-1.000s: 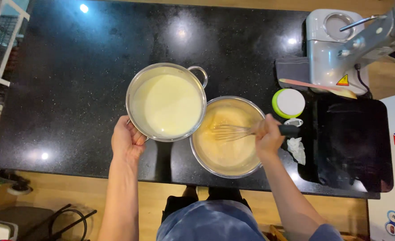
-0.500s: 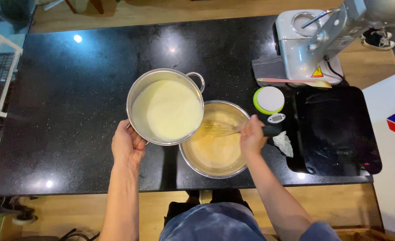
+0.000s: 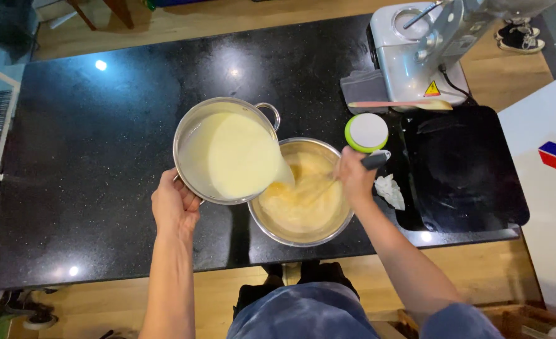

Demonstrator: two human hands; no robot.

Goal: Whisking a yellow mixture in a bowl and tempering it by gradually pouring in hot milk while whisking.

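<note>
Down at the bottom, blue tie-dye cloth on the person's body, just past the wooden floor.

Left hand (image 3: 176, 206) clenched on the near handle of a shiny round metal pot (image 3: 193, 135), grip tight on it. Pot tipped to the right, full of pale yellow milky liquid (image 3: 234, 157). Liquid running over the pot's right rim into a round shiny metal bowl (image 3: 271, 227) just beside it, pot rim over the bowl edge.

Right hand (image 3: 355, 177) closed around the dark handle of a wire whisk (image 3: 328, 186). Whisk wires down inside the bowl, in darker yellow runny mix (image 3: 300, 210). Wires a bit blurry, so hard to tell their exact shape.

Both pot and bowl over the near part of a shiny black speckled stone counter (image 3: 102, 138), close to the front edge.

Just right of the right hand, a small crumpled white paper scrap (image 3: 391, 190). Next to it, a flat black square tray (image 3: 466, 169) with rounded corners.

A little farther back, a small round white lid with a green ring (image 3: 366, 132), close to the whisk handle.

Farther still, a long wooden spoon (image 3: 403, 104) lying across, and behind it a big silver-grey stand mixer (image 3: 425, 47) at the back right of the counter.
</note>
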